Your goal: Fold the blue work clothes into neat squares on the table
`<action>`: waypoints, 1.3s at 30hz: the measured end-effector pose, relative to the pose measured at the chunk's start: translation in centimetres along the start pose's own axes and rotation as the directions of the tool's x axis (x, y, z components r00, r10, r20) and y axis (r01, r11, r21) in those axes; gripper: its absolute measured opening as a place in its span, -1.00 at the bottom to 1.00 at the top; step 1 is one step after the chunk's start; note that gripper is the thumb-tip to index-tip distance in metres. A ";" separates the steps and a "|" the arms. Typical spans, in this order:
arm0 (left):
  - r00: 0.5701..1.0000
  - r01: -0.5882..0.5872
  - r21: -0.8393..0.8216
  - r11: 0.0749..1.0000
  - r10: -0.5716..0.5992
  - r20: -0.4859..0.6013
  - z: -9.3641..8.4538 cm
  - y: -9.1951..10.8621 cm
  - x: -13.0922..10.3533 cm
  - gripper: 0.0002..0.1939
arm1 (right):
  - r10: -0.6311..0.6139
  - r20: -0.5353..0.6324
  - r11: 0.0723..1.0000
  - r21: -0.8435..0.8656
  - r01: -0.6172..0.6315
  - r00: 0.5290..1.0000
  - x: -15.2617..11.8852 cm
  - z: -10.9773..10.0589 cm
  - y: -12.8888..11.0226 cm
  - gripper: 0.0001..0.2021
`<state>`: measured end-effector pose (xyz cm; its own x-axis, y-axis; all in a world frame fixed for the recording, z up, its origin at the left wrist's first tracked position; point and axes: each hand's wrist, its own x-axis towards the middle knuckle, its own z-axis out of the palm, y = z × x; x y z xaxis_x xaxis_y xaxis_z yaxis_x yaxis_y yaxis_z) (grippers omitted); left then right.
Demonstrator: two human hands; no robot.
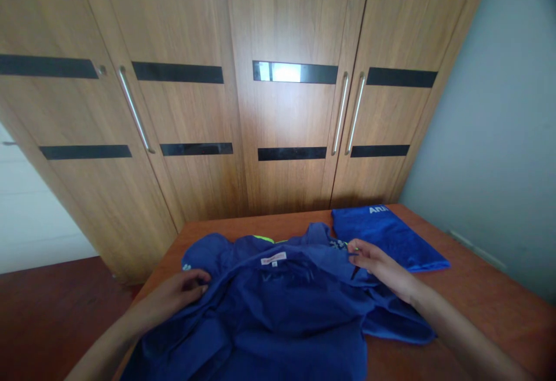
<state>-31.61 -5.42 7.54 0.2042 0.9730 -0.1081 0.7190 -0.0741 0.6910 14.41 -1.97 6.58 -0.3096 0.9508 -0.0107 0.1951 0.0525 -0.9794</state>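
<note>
A dark blue garment [295, 306] lies spread on the reddish-brown table [473, 300], its collar toward the far side and a white label showing inside the neck. At the garment's left edge, my left hand [185, 291] pinches the fabric between thumb and fingers. My right hand [373, 262] grips the collar area on the right, thumb and fingers closed on the cloth. A bit of yellow-green trim shows along the far edge. One sleeve lies out to the right, beneath my right forearm.
A folded bright blue item [391, 236] with white lettering lies at the table's back right. Behind the table stands a wooden wardrobe [286, 114] with metal handles. A pale wall [490, 155] rises on the right.
</note>
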 end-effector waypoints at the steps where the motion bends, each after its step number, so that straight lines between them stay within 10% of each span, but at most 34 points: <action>1: 1.000 -0.007 0.035 0.999 0.006 0.014 0.1 0.5 0.1 -0.79 | -0.020 0.011 0.997 -0.072 0.020 1.000 0.2 0.0 -0.3 -0.81; 5: 0.999 -0.030 0.135 0.990 0.027 0.024 0.3 1.9 0.6 -0.87 | -0.093 0.047 0.953 -0.284 0.103 0.995 1.1 0.7 -1.4 -0.73; 9: 1.000 -0.024 0.063 0.998 0.023 0.005 0.0 2.1 1.0 -0.76 | -0.061 0.077 0.990 -0.125 0.071 0.995 1.7 1.3 -2.2 -0.68; 19: 0.985 0.157 -0.485 0.861 -0.171 0.014 0.0 3.7 -1.9 -0.56 | 0.135 0.052 0.986 0.088 -0.139 0.989 0.7 -0.1 0.2 -0.71; 22: 0.990 0.115 -0.344 0.932 -0.138 -0.042 1.3 2.8 -1.5 -0.55 | 0.003 -0.002 0.959 -0.284 -0.003 1.000 1.0 0.0 1.4 -0.80; 28: 0.932 -0.127 0.357 0.925 0.234 -0.275 1.8 3.2 -1.7 -0.72 | -0.414 0.076 0.526 -0.793 0.307 0.907 -0.2 1.3 -1.1 -0.85; 39: 1.000 -0.006 0.716 0.698 0.023 -0.014 2.3 7.7 -2.5 -0.75 | -0.146 0.215 0.254 -0.935 0.246 0.966 -0.3 2.1 -3.0 -0.83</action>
<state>-25.02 -8.95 11.48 0.2117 0.9739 -0.0822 0.9763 -0.2146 -0.0286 11.97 -3.00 9.09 -0.5274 0.8449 0.0889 0.8437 0.5332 -0.0622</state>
